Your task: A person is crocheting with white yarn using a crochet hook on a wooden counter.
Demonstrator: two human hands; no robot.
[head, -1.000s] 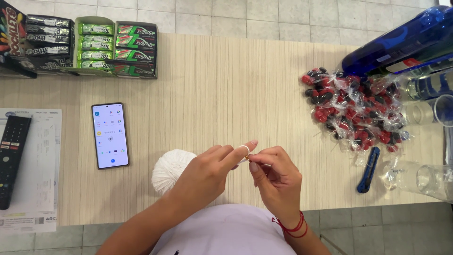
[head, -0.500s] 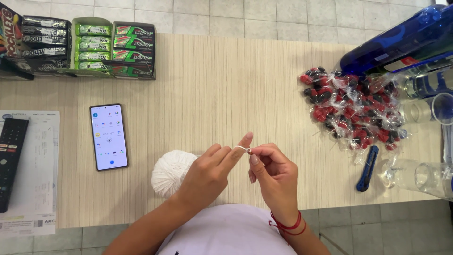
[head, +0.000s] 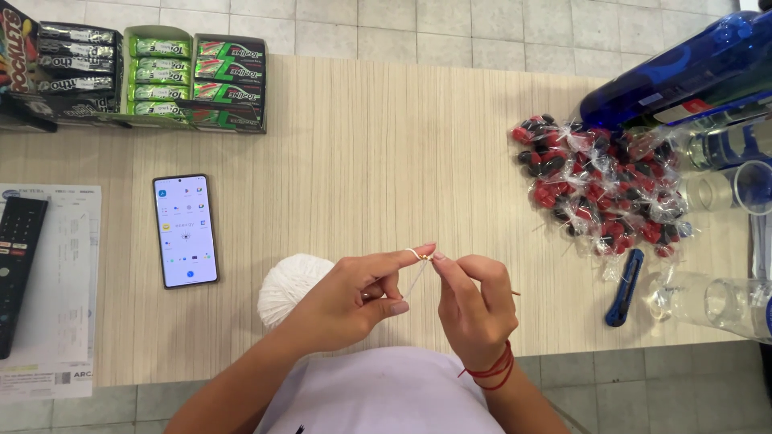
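White thread (head: 417, 277) is being pinched between left hand (head: 354, 299) and right hand (head: 473, 309), beside the yarn ball (head: 288, 287) at the counter's (head: 378, 161) near edge.

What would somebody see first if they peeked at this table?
Probably the two hands in the middle near the table's front edge: the left hand and right hand pinch a thin white thread between their fingertips. Next, the heap of red and black wrapped sweets on the right, and the white yarn ball beside the left hand.

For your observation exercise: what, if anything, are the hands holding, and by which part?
Both hands, left and right, pinch a thin white thread at its upper end between their fingertips, above the table.
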